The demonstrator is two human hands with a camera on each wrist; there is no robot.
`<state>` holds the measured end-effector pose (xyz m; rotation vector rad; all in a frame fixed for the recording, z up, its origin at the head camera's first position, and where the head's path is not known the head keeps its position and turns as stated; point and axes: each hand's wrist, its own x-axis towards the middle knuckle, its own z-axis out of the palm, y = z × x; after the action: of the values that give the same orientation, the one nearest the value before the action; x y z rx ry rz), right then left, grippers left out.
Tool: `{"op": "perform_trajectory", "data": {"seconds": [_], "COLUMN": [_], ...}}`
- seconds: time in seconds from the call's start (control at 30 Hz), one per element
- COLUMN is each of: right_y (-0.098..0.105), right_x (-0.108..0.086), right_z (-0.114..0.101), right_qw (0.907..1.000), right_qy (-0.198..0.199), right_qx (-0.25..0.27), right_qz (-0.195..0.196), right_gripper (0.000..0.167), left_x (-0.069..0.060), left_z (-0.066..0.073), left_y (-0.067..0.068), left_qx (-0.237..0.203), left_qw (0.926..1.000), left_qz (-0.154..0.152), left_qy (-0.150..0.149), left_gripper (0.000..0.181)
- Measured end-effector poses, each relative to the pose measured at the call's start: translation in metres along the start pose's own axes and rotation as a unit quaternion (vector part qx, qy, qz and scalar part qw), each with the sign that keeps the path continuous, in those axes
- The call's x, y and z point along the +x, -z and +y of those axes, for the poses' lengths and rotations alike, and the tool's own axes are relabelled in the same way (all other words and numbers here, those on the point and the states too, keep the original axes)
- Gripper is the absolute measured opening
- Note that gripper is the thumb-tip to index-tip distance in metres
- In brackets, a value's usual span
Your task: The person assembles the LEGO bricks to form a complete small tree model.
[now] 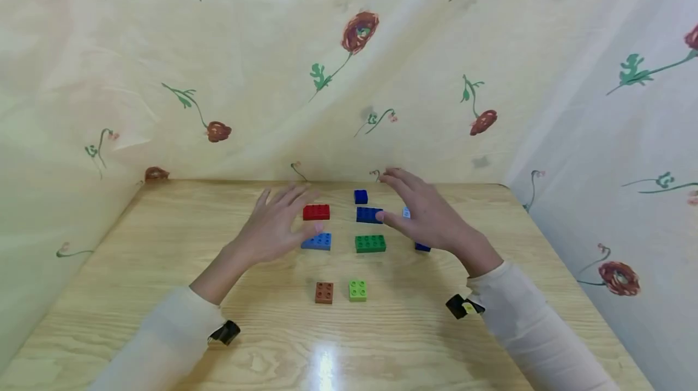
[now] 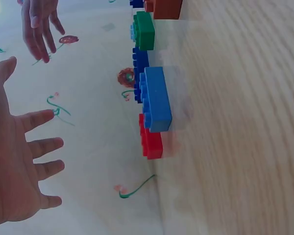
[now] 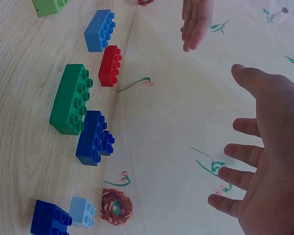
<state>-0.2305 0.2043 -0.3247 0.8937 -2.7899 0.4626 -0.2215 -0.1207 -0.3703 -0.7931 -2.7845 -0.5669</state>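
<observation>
Both hands hover over the table with nothing held. My left hand (image 1: 269,228) has its fingers spread, nearest to a red brick (image 1: 316,213) and a mid-blue brick (image 1: 315,242), whose edge the thumb overlaps in the head view. The right hand (image 1: 431,212) is also spread; its thumb covers one end of a long dark blue brick (image 1: 368,215). Under that hand, a light blue brick (image 3: 81,212) and a dark blue brick (image 3: 48,218) are partly hidden in the head view. Between the hands lie a green brick (image 1: 370,244) and a small dark blue brick (image 1: 360,197).
Closer to the front, a brown brick (image 1: 324,293) and a lime green brick (image 1: 357,291) lie side by side on the wooden table (image 1: 272,342). Flower-patterned cloth (image 1: 262,76) hangs behind the table and along its sides.
</observation>
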Motion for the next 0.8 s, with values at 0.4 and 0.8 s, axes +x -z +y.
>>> {"op": "perform_trajectory", "data": {"seconds": [0.4,0.8], "right_y": [-0.012,-0.031], "right_x": [-0.009,-0.022], "right_z": [-0.002,-0.006], "right_qw": [0.9994,0.9974], "right_qy": [-0.001,-0.006], "right_qx": [0.031,0.069], "right_qz": [-0.013,-0.021], "right_gripper": [0.073,0.066], "left_x": [-0.019,-0.033], "left_z": [0.006,0.012], "left_y": [-0.012,-0.021], "left_qx": [-0.023,-0.092], "left_qw": [0.9988,0.9878], "left_qz": [-0.042,-0.126], "left_qy": [0.014,0.011], "left_gripper": [0.076,0.073]}}
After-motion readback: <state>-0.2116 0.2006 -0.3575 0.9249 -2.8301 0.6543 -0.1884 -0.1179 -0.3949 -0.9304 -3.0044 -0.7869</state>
